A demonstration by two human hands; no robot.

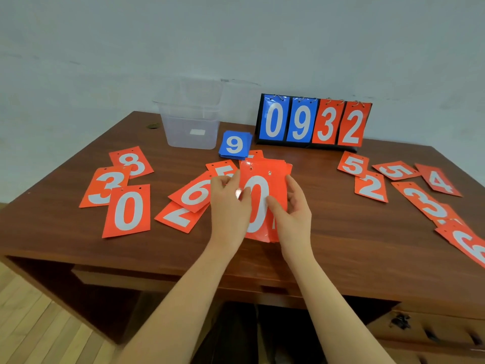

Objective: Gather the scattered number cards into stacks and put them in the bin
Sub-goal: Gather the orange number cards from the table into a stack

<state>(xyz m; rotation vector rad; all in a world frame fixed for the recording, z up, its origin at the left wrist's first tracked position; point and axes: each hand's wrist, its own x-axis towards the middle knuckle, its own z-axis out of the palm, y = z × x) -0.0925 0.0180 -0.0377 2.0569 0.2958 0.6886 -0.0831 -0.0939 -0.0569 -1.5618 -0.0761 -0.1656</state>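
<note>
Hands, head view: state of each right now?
Left hand: closed on the left edge of the red card stack, 0 on top.
Right hand: closed on the stack's right edge, thumb across the face.

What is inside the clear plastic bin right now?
No cards show through the clear bin; only a white patch on its wall. The blue stack lies on the table beside it.

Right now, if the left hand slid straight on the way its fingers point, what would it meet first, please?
The left hand points up and slightly right, away from the person. Beyond the red stack it holds, it would probably meet the blue stack first; depth is unclear.
</note>
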